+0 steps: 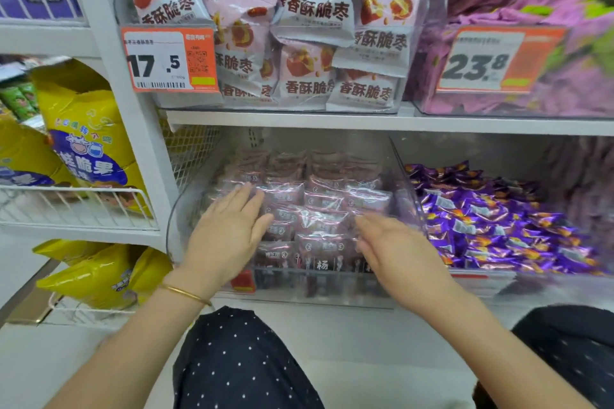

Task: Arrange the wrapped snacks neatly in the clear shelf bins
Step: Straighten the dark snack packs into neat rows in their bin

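Reaching forward and up with both bare forearms, converging slightly; holding the left hand (229, 232) flat, palm down, fingers straight and close together, pointing up and a little right; wearing a thin gold bangle (186, 294) on the left wrist; holding the right hand (395, 252) palm down too, fingers extended toward the upper left, tips blurred; placed near each other, apart, fingers uncurled.

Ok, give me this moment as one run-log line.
phase: straightening | left hand: open, over pink wrapped snack packets | right hand: open, blurred, over same packets | clear plastic shelf bin: packets in rows
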`<state>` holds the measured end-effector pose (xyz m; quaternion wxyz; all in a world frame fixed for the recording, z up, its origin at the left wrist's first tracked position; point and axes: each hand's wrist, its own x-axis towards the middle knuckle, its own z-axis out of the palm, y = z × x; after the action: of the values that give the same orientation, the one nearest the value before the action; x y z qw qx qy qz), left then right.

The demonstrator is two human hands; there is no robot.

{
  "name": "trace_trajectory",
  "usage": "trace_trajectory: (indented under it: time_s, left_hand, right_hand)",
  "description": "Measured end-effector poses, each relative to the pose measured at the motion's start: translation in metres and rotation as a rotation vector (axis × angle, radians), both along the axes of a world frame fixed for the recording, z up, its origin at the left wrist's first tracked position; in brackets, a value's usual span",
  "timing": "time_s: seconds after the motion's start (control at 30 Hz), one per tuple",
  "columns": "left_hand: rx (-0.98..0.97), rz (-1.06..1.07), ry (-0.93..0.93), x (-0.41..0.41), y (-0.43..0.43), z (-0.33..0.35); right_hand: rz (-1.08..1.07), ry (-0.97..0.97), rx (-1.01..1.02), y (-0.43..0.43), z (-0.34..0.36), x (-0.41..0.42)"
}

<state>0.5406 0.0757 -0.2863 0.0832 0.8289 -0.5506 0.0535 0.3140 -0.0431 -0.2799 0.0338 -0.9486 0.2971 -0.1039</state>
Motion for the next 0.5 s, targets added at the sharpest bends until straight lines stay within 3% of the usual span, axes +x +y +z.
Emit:
trace_trajectory:
  time_s: [0.1,0.2,0.27,0.37,0.5]
  left_hand:
    - [0.024,-0.026,-0.050,-0.020,-0.001,-0.002]
    - [0.089,-0.006,-0.045,-0.018,-0.007,-0.005]
    - [0.090,-0.009,0.029,-0.012,-0.014,-0.002]
    - [-0.071,-0.011,0.094,-0.009,-0.019,-0.002]
    - [-0.223,-0.003,0.126,-0.017,-0.020,0.001]
  right_hand:
    - [0.085,-0.155,0.029,0.001,0.001,0.011]
    - [0.064,-0.058,0.096,-0.003,-0.003,0.035]
    - [-0.021,-0.096,0.179,-0.007,-0.001,0.051]
    - [-0.109,-0.165,0.321,-0.016,0.004,0.065]
    - [-0.048,-0.160,0.345,-0.025,0.009,0.070]
